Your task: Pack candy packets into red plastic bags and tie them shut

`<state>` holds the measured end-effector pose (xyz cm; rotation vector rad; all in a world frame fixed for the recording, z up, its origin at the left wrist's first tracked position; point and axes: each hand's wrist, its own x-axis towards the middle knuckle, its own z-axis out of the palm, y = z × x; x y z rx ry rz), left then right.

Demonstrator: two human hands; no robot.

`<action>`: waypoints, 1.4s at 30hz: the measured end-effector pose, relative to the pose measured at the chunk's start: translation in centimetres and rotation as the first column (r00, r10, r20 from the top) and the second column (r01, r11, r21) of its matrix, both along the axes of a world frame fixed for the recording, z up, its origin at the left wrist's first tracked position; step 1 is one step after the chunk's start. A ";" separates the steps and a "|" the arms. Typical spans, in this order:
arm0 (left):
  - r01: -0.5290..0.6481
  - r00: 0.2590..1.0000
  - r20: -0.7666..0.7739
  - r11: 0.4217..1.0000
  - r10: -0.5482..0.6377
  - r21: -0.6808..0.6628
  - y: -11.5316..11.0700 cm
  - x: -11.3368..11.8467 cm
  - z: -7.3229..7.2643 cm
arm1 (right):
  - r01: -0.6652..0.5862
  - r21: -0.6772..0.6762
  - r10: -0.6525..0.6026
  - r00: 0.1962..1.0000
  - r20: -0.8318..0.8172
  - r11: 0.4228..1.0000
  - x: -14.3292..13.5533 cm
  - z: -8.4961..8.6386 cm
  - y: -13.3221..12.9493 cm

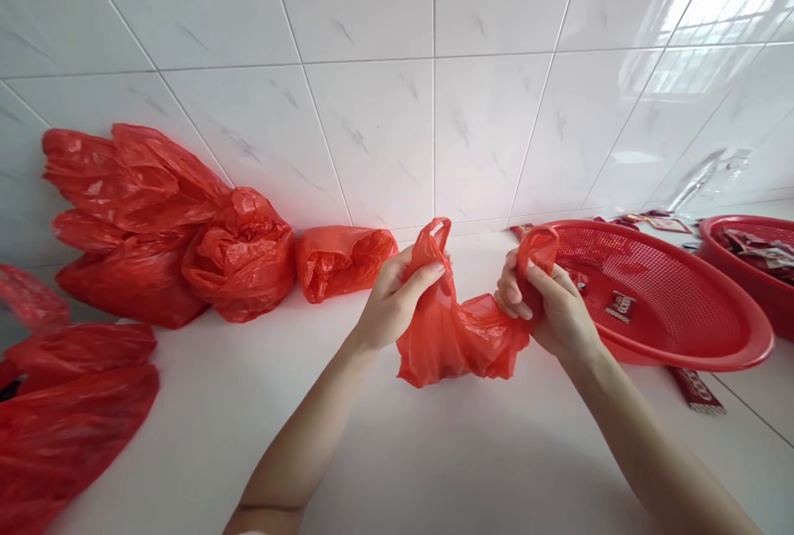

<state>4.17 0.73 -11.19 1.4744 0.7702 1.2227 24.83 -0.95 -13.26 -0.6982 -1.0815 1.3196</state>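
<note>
A small red plastic bag [456, 341] hangs between my two hands above the white table [434, 452]. My left hand [397, 295] pinches one handle loop, which sticks up over the fingers. The other handle is gripped by my right hand [555, 299], its fingers curled round the plastic. Between the handles the bag's mouth sags, and its bottom looks crumpled. Whether anything lies inside cannot be made out. Just right of my right hand stands a red perforated basket [670, 270] with a few small packets on its floor.
Along the tiled wall [372, 130] at left sit a folded red bag [344, 258], a bunched bag [241, 258] and larger filled bags [140, 221]. Another red bag [74, 427] is near left. At right are a second basket [744, 283], a clear bottle [713, 179] and a packet [695, 390].
</note>
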 end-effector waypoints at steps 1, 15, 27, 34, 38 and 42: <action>0.002 1.000 0.014 1.000 -0.002 -0.023 0.0 0.1 0.0 | 0.022 0.022 -0.022 1.000 0.022 1.000 0.0 0.3 -0.3; -0.088 0.989 0.124 0.996 0.084 0.028 0.6 -0.9 1.7 | 0.291 0.030 -0.286 0.911 0.298 0.956 -0.1 0.7 -0.6; -0.055 0.982 -0.140 0.907 0.124 0.417 -0.6 3.8 -0.7 | 0.140 0.229 -0.255 0.742 0.620 0.963 -0.5 -0.5 -0.8; -0.002 0.963 -0.250 0.928 0.102 0.372 -0.1 2.9 -0.2 | -0.057 0.195 -0.086 0.756 0.649 0.979 -0.4 0.1 -1.3; -0.136 0.941 -0.262 0.948 0.215 0.289 0.3 2.5 -0.3 | -0.051 0.213 -0.115 0.708 0.697 0.976 -0.3 0.2 -1.4; -0.126 0.920 -0.332 0.961 0.206 0.248 1.0 2.0 -0.3 | -0.026 0.332 -0.217 0.707 0.673 0.943 -0.2 -0.4 -1.2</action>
